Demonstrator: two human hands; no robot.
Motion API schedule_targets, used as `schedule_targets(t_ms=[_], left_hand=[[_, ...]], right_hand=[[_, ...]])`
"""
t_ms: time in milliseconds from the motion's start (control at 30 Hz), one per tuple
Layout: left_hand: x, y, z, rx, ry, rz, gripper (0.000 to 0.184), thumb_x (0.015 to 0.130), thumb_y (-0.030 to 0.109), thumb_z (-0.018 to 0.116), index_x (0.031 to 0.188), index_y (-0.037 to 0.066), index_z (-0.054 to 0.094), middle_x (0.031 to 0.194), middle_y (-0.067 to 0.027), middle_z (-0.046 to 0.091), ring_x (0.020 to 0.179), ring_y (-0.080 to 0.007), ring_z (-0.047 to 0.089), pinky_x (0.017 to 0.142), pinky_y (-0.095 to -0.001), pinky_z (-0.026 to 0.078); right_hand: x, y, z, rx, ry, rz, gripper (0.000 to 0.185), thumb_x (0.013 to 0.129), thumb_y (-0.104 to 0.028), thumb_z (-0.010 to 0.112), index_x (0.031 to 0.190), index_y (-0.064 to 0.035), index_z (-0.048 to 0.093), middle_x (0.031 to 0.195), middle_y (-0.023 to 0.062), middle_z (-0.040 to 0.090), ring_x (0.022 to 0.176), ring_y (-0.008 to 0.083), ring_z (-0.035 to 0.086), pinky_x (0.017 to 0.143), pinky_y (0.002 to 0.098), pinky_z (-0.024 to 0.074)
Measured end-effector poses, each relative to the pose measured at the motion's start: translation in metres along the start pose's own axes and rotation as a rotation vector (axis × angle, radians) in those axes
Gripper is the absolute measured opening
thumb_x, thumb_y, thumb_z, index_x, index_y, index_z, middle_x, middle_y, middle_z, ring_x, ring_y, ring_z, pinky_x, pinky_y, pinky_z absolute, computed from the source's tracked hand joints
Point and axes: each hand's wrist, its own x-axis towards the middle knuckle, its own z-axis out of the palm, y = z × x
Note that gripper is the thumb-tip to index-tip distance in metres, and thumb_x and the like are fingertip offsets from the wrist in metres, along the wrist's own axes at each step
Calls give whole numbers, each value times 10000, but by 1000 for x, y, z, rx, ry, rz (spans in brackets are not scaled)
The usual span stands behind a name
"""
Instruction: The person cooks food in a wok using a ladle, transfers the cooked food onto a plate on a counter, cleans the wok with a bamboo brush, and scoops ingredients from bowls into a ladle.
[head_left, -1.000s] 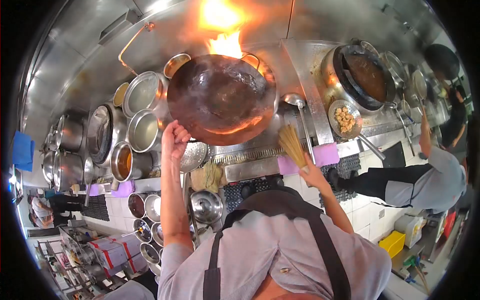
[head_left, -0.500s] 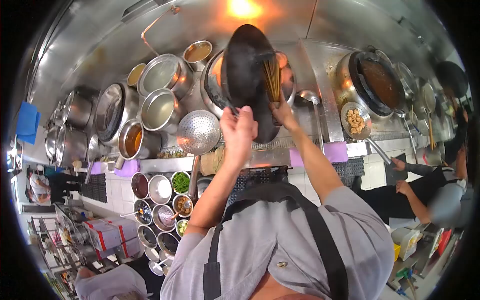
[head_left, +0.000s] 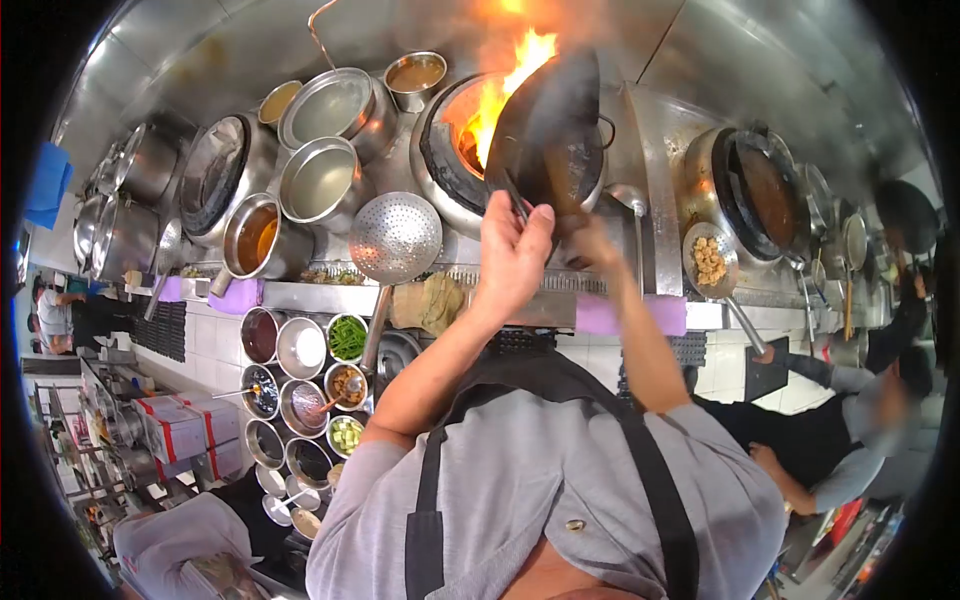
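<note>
My left hand (head_left: 513, 255) is closed round the near rim or handle of a black wok (head_left: 545, 105), which is tipped up steeply over the burner (head_left: 437, 165). Smoke hangs over its inner face. My right hand (head_left: 592, 245), smeared by motion, is at the wok's lower right, gripping a bamboo wok brush (head_left: 562, 175) whose bristles reach inside the wok. Tall flames (head_left: 510, 85) rise from the burner to the left of the wok. A perforated strainer (head_left: 396, 236) rests left of my left hand.
Pots of liquid (head_left: 325, 180) stand at left, with seasoning bowls (head_left: 301, 346) below them. A ladle (head_left: 630, 198) lies to the right. Farther right, a co-worker's hand (head_left: 764, 353) holds a ladle of browned pieces (head_left: 709, 262) beside another wok (head_left: 768, 190).
The wok has swung right and tilts the other way, uncovering the burner, where flames now shoot up. Both hands moved with it, and the brush sits lower, blurred. The co-worker's hand has reached the ladle handle.
</note>
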Motion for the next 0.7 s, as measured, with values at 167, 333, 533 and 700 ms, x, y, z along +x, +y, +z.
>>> schedule_targets(t_ms=[167, 333, 533, 700], left_hand=[[22, 22, -19, -64, 108, -62, 227, 991, 151, 612, 858, 84, 441, 628, 51, 426, 498, -41, 384, 420, -260, 300], [42, 11, -77, -388, 311, -159, 413, 1004, 144, 559, 657, 152, 334, 561, 45, 308, 412, -67, 222, 390, -276, 183], [68, -119, -105, -922, 323, -289, 347, 999, 93, 476, 676, 159, 365, 582, 35, 279, 499, -117, 304, 515, -304, 345], [100, -193, -56, -1038, 385, -526, 84, 1003, 126, 500, 953, 59, 509, 749, -46, 506, 644, -200, 514, 695, -434, 508]], right_hand=[[-96, -82, 11, 26, -311, -268, 751, 875, -194, 719, 1540, -74, 391, 1400, 110, 594, 1318, 227, 511, 1122, 351, 382], [-2, -18, -135, -681, 43, 104, 799, 900, -326, 672, 1559, -45, 318, 1343, 255, 606, 1237, 352, 601, 1060, 413, 449], [7, -135, -144, -753, 66, -155, 792, 907, -299, 660, 1574, -92, 287, 1192, 313, 648, 1144, 420, 638, 991, 455, 485], [31, -173, -85, -1075, -357, -473, 773, 896, -271, 681, 1575, -272, 311, 1128, 283, 674, 1113, 422, 645, 962, 464, 501]])
